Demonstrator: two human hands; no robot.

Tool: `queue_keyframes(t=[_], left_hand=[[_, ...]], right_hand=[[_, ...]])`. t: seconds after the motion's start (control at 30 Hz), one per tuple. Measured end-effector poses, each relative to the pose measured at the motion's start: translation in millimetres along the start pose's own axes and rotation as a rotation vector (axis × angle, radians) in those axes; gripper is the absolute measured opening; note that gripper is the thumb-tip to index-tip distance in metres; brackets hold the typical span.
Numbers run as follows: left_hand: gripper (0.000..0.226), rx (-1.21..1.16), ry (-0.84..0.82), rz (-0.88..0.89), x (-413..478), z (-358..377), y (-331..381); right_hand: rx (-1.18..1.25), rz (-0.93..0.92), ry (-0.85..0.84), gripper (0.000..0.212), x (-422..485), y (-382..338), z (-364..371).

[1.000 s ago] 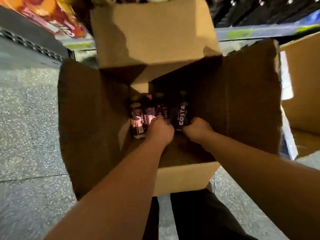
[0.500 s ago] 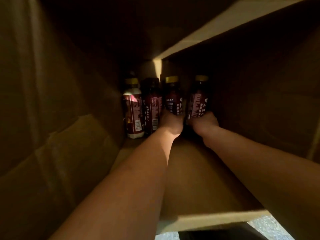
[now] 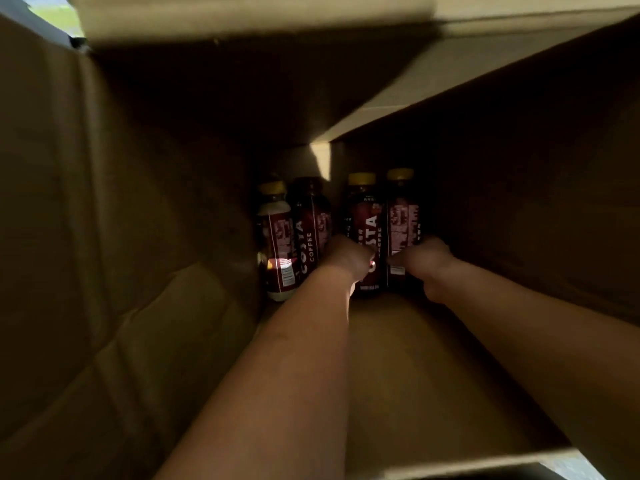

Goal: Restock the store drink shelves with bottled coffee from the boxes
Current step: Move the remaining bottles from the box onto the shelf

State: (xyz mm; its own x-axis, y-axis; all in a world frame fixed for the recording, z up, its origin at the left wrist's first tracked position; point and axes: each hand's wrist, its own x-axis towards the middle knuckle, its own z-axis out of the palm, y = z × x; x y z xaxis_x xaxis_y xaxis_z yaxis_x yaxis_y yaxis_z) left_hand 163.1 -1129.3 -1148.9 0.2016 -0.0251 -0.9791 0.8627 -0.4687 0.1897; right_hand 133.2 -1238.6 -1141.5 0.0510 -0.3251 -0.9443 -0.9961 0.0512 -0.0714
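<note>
At the bottom right the pale near rim (image 3: pixel 450 466) of the cardboard box (image 3: pixel 104 271) is seen, lit from outside. Beyond it the box floor (image 3: pixel 398 375) is left bare in a long strip between the left forearm (image 3: pixel 284 375) and the right forearm (image 3: pixel 536 341), which are stretched side by side toward the far end. The strip is bounded on the left by a creased left wall (image 3: pixel 145 341) that bulges inward, and on the right by a dark, plain right wall (image 3: pixel 519 202). The top is covered by an upper flap (image 3: pixel 242 15), and a slanted band of light is cast along an inner flap edge (image 3: pixel 381 109).

Further in, the left hand (image 3: pixel 346 258) is curled round the lower part of the third bottle (image 3: pixel 365 216), and the right hand (image 3: pixel 422 261) is wrapped round the lower part of the fourth bottle (image 3: pixel 401 216).

Four bottles are stood upright in a row against the far end. The first bottle (image 3: pixel 277 244) is set just beside the left wall, touching the second bottle (image 3: pixel 310 223). A narrow gap is kept between the second and third. Right of the fourth only shadow is seen, so the room there cannot be judged.

The bottles are dark, yellow-capped where caps show, and wrapped in maroon labels with white print. "COSTA COFFEE" can be read vertically on the second and third. A pale shoulder and base are shown by the first, and a bright patch falls on its barcode.
</note>
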Motion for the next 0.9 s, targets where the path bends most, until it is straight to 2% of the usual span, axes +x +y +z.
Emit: queue_keyframes(t=[0.3, 0.47, 0.53, 0.73, 0.9], left_hand=[[0.049, -0.036, 0.002, 0.042, -106, -35, 8], [0.052, -0.015, -0.005, 0.148, -183, -58, 36], [0.05, -0.004, -0.026, 0.201, -212, -68, 48], [0.033, 0.004, -0.045, 0.375, -307, -88, 67], [0.036, -0.067, -0.09, 0.43, -380, -93, 74]], right_hand=[[0.078, -0.019, -0.134, 0.061, -100, -4, -27], [0.179, -0.116, -0.141, 0.06, -176, -17, -45], [0.205, -0.167, -0.136, 0.068, -203, -22, -54], [0.187, -0.305, -0.107, 0.07, -296, -38, -85], [0.148, -0.484, -0.147, 0.074, -373, -45, -122]])
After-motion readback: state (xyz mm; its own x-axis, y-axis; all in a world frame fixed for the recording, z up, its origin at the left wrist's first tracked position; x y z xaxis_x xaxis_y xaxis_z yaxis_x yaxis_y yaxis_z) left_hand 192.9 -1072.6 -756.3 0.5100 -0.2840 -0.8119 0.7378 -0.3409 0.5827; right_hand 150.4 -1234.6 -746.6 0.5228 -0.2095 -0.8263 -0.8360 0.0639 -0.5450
